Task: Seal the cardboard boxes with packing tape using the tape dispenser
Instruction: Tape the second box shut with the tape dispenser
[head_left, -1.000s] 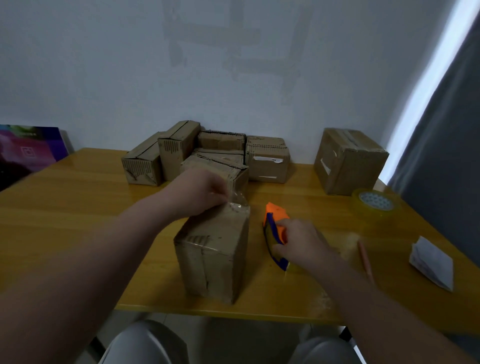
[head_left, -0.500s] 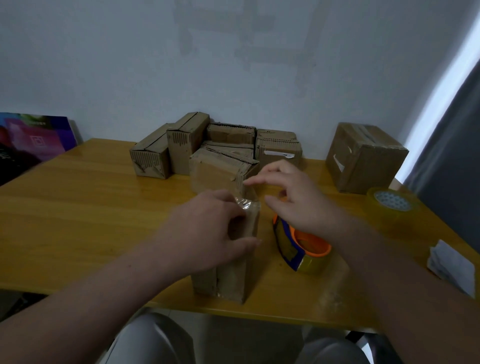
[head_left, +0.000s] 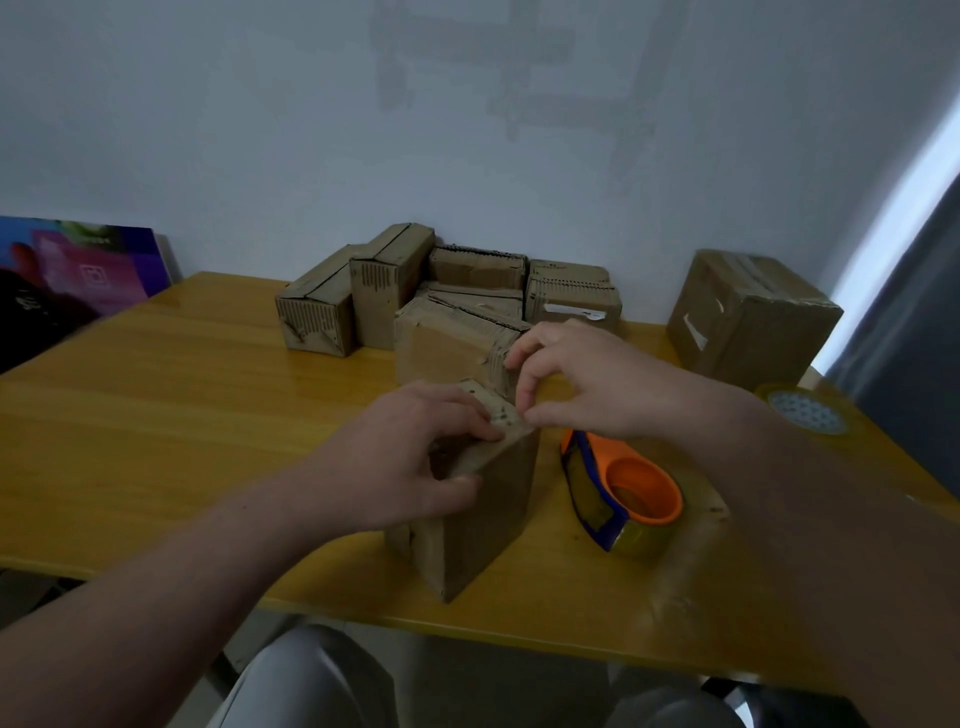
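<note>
Our left grip (head_left: 415, 457) clamps the top flap of the box (head_left: 483, 519), which stands near the counter's (head_left: 156, 415) front edge. Our right grip (head_left: 597, 379) was spread above the dispenser (head_left: 618, 488) half a second ago. It has come to the flap's corner and seems to pinch it, though blur hides the contact. The dispenser lies let go just right of the box.

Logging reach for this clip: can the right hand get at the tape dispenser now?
Probably yes. The tape dispenser lies on the table just under the right hand, beside the box, with nothing between.
</note>
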